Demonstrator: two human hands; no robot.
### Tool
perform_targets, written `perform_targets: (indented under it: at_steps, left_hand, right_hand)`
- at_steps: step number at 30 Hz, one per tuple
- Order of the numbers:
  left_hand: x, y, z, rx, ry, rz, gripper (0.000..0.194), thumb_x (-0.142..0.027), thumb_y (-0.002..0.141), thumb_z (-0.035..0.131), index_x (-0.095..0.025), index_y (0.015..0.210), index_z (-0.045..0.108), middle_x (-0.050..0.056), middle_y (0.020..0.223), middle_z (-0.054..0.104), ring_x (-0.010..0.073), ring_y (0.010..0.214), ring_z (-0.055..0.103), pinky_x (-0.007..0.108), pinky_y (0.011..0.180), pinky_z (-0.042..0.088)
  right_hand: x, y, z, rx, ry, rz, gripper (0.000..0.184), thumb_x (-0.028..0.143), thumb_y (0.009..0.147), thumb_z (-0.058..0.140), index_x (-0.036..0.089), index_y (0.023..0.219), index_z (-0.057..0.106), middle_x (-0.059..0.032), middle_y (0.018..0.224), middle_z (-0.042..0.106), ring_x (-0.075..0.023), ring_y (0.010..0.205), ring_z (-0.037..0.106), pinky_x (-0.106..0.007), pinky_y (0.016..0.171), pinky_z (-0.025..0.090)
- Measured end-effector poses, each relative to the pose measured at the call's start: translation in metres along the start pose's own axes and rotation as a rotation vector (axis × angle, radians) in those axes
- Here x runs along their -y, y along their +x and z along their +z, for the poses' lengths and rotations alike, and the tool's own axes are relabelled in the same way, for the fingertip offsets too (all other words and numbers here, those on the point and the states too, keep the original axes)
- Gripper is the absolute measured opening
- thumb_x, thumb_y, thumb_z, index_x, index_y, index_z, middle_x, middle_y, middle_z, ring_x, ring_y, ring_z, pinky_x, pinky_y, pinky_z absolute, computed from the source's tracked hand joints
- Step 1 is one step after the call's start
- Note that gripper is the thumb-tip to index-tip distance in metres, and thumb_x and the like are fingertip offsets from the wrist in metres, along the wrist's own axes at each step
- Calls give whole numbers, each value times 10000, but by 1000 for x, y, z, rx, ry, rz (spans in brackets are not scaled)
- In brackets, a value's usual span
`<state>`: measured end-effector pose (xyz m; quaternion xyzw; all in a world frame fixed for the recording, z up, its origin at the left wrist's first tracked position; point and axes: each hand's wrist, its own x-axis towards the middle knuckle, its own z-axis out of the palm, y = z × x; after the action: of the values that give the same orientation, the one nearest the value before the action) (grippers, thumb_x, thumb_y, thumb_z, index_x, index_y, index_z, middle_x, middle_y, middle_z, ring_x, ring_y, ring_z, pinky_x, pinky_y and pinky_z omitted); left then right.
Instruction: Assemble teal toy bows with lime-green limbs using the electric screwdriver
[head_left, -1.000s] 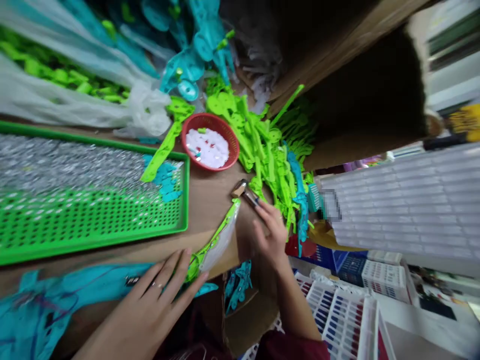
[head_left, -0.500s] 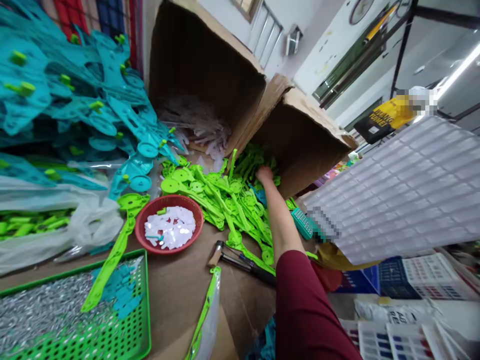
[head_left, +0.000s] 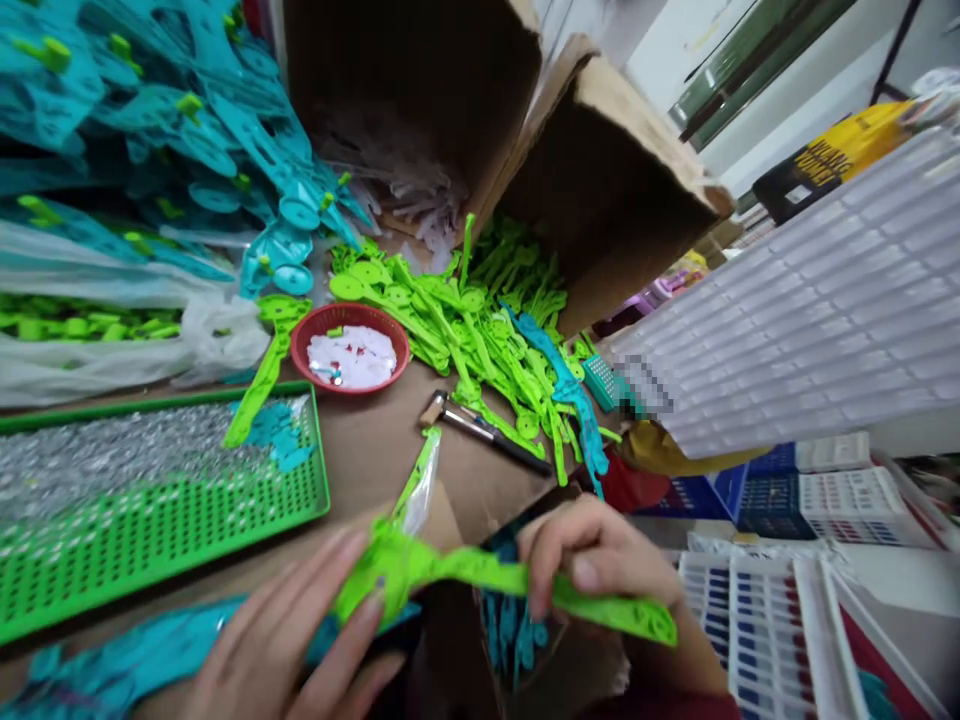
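A long green plastic strap (head_left: 487, 580) lies across the bottom of the view, held at both ends. My right hand (head_left: 600, 560) is closed around its right part with the fingers curled over it. My left hand (head_left: 300, 640) has its fingers stretched under and against the strap's round left end. A pile of the same green straps (head_left: 465, 330) spills from a cardboard box (head_left: 622, 200) beyond. A small hammer (head_left: 480, 425) lies on the table between the pile and my hands.
A green perforated tray (head_left: 150, 520) holding silvery bits sits at left. A red bowl (head_left: 350, 348) of white discs stands behind it. Teal straps (head_left: 187, 130) are heaped at back left. White and blue baskets (head_left: 787, 600) lie at lower right.
My right hand has come back from the green pile with one strap. My left hand has returned into view and now meets the strap's other end. The camera tilted down.
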<state>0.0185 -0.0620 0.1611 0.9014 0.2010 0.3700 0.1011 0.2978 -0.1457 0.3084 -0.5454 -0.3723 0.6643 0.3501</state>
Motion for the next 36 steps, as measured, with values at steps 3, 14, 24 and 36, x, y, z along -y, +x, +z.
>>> perform_targets:
  at_steps: [3,14,24,36]
  left_hand:
    - [-13,8,-10,198,-131,29,392,-202,997,408,-194,1365,545,73,1209,710,206,1083,680,299,906,546]
    - [-46,-1,-19,424,-769,-707,255,-278,984,402,-211,1161,573,41,1080,723,193,1023,684,310,820,596]
    - [-6,-28,-13,213,-81,-358,661,-463,940,561,-109,1452,337,221,1489,452,342,1402,413,549,1130,368]
    - [6,-43,-1,334,152,-147,418,-209,975,482,-109,1377,538,201,1413,567,362,1325,515,585,1135,336]
  right_hand:
    - [-33,-3,38,-34,114,-105,505,597,955,408,204,1107,687,7,672,553,-61,344,432,-190,308,338]
    - [-68,30,96,21,-1371,-672,638,362,948,577,43,1459,367,-256,1323,570,-318,1226,591,-415,939,588]
    - [-74,83,51,-159,-1367,-505,608,519,801,738,181,1268,544,-152,1224,573,-296,1103,600,-458,889,570]
    - [-76,111,61,54,-1457,-355,625,568,826,684,99,1215,545,-144,1092,557,-256,967,573,-386,765,536]
